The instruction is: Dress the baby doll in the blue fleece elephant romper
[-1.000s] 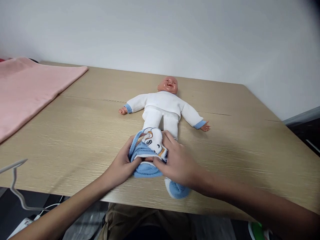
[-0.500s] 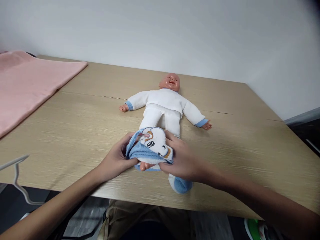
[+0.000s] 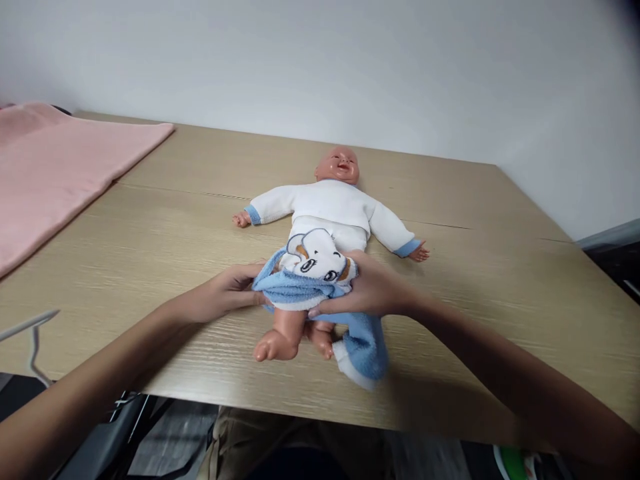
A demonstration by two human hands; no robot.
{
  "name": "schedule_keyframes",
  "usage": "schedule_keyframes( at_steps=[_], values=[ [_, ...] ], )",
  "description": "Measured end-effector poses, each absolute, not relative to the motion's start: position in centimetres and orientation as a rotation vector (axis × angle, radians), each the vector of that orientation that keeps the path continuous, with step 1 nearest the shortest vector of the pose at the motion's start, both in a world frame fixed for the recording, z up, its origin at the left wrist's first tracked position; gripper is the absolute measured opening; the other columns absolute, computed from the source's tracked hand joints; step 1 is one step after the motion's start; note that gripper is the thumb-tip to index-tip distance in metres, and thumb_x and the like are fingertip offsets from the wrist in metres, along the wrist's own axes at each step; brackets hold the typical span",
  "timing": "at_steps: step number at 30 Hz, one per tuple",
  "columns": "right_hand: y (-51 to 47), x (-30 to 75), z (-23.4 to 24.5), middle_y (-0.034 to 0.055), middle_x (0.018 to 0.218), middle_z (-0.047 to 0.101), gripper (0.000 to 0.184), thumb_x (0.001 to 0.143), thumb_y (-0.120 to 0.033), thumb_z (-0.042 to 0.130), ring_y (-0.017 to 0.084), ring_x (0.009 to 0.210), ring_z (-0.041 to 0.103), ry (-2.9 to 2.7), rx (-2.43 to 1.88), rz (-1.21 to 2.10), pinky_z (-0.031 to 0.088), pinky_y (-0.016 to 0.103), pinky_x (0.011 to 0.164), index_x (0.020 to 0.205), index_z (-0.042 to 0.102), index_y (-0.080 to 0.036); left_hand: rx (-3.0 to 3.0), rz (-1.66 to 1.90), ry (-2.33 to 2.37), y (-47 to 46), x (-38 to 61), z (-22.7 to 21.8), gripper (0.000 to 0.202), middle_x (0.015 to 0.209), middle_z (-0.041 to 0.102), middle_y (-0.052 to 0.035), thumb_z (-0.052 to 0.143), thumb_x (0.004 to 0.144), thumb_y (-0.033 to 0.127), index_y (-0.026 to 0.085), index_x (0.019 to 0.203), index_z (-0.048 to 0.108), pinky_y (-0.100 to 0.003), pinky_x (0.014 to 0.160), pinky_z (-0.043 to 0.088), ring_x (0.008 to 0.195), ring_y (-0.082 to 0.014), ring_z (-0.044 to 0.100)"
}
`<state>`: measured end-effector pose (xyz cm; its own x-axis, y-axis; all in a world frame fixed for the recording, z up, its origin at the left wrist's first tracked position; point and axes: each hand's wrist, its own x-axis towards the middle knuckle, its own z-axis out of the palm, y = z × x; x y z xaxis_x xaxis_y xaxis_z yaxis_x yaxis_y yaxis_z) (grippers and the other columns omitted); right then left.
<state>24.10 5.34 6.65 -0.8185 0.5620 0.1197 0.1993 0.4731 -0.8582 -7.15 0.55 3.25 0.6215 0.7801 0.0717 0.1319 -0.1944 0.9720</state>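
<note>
A baby doll (image 3: 327, 203) in a white top with blue cuffs lies on its back on the wooden table (image 3: 150, 227), head toward the wall. Bunched over its thighs is a blue and white garment (image 3: 313, 273) with a cartoon animal face. My left hand (image 3: 227, 293) pinches the garment's left edge. My right hand (image 3: 373, 290) grips its right edge. The doll's bare feet (image 3: 280, 340) stick out below the garment toward me. A loose blue part of the cloth (image 3: 363, 347) hangs near the table's front edge.
A pink cloth (image 3: 55, 167) covers the table's far left corner. A white wire hanger (image 3: 30, 333) pokes in at the lower left, beyond the table's front edge. A white wall stands behind the table.
Both hands have slid the blue and white garment up the doll's legs toward its waist. The doll's bare feet have come out below the cloth.
</note>
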Motion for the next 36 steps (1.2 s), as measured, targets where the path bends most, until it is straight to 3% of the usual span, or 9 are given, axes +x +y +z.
schedule_keyframes(
  at_steps=[6,12,14,16,19,24,29,32,36],
  values=[
    [5.7,24.0,8.0,0.0031,0.112,0.085,0.041,0.098,-0.055,0.088,0.023,0.099,0.076,-2.359,-0.684,1.371,0.059,0.035,0.091,0.118,0.080,-0.019,1.492,0.670,0.699,1.2,-7.8,2.1,0.030,0.128,0.084,-0.0034,0.085,0.103,0.034,0.029,0.133,0.083,-0.028,0.105,0.060,0.116,-0.0197,0.076],
    [4.4,28.2,9.4,-0.0047,0.074,0.052,0.050,0.101,-0.059,0.083,0.013,0.067,0.045,-2.418,-0.872,1.311,0.035,0.027,0.056,0.081,0.059,-0.021,1.448,0.610,0.751,1.0,-8.1,2.1,0.051,0.142,0.081,-0.0079,0.087,0.101,0.032,0.030,0.150,0.074,-0.033,0.108,0.063,0.127,-0.0254,0.077],
    [4.2,29.8,9.7,-0.0039,0.078,0.056,0.042,0.103,-0.055,0.082,0.013,0.071,0.051,-2.417,-0.816,1.415,0.040,0.026,0.059,0.087,0.064,-0.021,1.451,0.561,0.777,1.1,-8.3,2.3,0.061,0.151,0.078,-0.0091,0.086,0.102,0.033,0.033,0.160,0.067,-0.037,0.112,0.063,0.133,-0.0287,0.076],
    [4.2,30.9,10.0,-0.0002,0.094,0.071,0.030,0.103,-0.048,0.084,0.017,0.088,0.065,-2.376,-0.724,1.501,0.052,0.026,0.077,0.104,0.074,-0.020,1.514,0.515,0.788,1.3,-8.5,2.8,0.064,0.158,0.073,-0.0093,0.083,0.104,0.034,0.035,0.165,0.061,-0.040,0.116,0.061,0.141,-0.0307,0.073],
    [4.1,31.6,9.9,0.0034,0.113,0.078,0.032,0.101,-0.042,0.088,0.021,0.105,0.071,-2.252,-0.597,1.569,0.056,0.030,0.095,0.122,0.078,-0.021,1.767,0.451,0.822,2.1,-9.1,4.7,0.058,0.164,0.067,-0.0085,0.086,0.101,0.035,0.033,0.156,0.068,-0.043,0.127,0.053,0.154,-0.0328,0.062],
    [4.0,29.9,8.7,-0.0031,0.088,0.051,0.024,0.110,-0.043,0.076,0.014,0.077,0.049,-1.978,-0.631,1.527,0.045,0.023,0.065,0.110,0.065,-0.022,2.097,0.351,0.933,3.7,-7.5,9.1,0.080,0.161,0.065,-0.0065,0.096,0.089,0.048,0.033,0.158,0.059,-0.044,0.126,0.049,0.149,-0.0364,0.059],
    [4.4,27.9,8.0,-0.0029,0.090,0.050,0.024,0.109,-0.040,0.079,0.014,0.079,0.047,-1.977,-0.551,1.395,0.043,0.025,0.069,0.108,0.062,-0.023,2.103,0.427,0.772,5.5,-0.9,11.6,0.104,0.165,0.063,-0.0107,0.105,0.077,0.055,0.029,0.164,0.054,-0.045,0.127,0.048,0.153,-0.0373,0.058],
    [4.6,28.4,8.3,-0.0035,0.087,0.050,0.026,0.108,-0.041,0.080,0.013,0.077,0.045,-1.992,-0.571,1.339,0.039,0.024,0.066,0.103,0.063,-0.022,2.071,0.379,0.673,7.1,2.0,11.7,0.086,0.144,0.077,-0.0063,0.103,0.078,0.052,0.026,0.151,0.066,-0.041,0.118,0.054,0.137,-0.0336,0.070],
    [4.3,30.8,9.1,-0.0022,0.085,0.052,0.035,0.106,-0.052,0.079,0.014,0.076,0.047,-2.073,-0.805,1.439,0.039,0.025,0.064,0.098,0.067,-0.020,1.960,0.236,0.603,9.0,2.6,11.2,0.039,0.095,0.082,0.0000,0.096,0.088,0.053,0.020,0.101,0.079,-0.030,0.081,0.058,0.091,-0.0226,0.076]
  ],
)
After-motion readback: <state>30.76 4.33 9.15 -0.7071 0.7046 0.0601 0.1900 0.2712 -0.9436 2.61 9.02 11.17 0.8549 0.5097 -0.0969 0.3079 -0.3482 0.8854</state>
